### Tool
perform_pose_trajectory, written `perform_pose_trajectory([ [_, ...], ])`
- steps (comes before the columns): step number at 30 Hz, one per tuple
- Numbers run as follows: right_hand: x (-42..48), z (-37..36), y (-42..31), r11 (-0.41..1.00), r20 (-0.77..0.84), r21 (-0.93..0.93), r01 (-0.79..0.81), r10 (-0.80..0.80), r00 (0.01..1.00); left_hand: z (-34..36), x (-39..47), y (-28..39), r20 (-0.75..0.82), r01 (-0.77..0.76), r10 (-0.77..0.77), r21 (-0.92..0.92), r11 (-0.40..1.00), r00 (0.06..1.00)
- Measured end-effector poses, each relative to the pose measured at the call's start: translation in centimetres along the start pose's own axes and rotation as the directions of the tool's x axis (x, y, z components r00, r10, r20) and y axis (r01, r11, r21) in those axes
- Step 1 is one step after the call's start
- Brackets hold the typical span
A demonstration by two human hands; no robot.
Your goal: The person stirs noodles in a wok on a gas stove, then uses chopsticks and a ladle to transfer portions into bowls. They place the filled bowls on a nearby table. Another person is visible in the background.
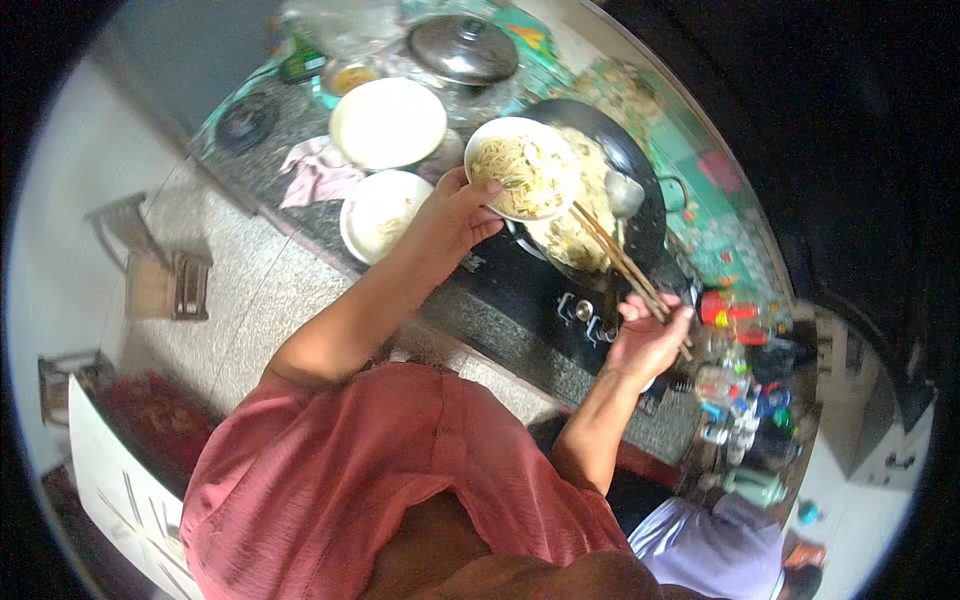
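Observation:
My left hand (476, 199) grips the rim of a white bowl (480, 140) filled with noodles (525, 172), its thumb over the edge. In my right hand (652, 330) is a pair of wooden chopsticks (622, 262), their far tips at the bowl's lower right edge. Beneath and beyond the bowl sits a black wok (646, 169) with more pale noodles (559, 244). A metal ladle (624, 195) rests inside the wok. The bowl hides part of the wok's left side.
Left of the wok are a large white bowl (388, 124), a white dish with food scraps (375, 214), and a pink cloth (322, 176). A dark pot lid (463, 49) lies behind. Several bottles (724, 382) crowd the right end. A wooden chair (154, 277) stands on the floor.

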State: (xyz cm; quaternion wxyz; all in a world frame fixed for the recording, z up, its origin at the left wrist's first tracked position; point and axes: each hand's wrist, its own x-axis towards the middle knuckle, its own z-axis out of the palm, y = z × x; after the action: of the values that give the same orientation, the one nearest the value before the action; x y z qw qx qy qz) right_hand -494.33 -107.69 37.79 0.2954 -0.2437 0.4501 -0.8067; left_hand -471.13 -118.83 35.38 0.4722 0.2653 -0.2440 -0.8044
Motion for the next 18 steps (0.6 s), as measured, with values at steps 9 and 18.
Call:
perform_pose_trajectory([
  [9, -10.5, 7.4, 3.0, 0.984, 0.675, 0.05, 0.172, -0.16, 0.72, -7.3, -13.5, -1.0, -0.352, -0.399, 0.338, -0.116, 0.91, 0.873],
  [18, -21.9, 8.9, 2.7, 0.977, 0.864, 0.126, -0.171, -0.023, 0.503, -12.7, -34.0, -2.7, -0.617, -0.69, 0.51, -0.075, 0.72, 0.599],
])
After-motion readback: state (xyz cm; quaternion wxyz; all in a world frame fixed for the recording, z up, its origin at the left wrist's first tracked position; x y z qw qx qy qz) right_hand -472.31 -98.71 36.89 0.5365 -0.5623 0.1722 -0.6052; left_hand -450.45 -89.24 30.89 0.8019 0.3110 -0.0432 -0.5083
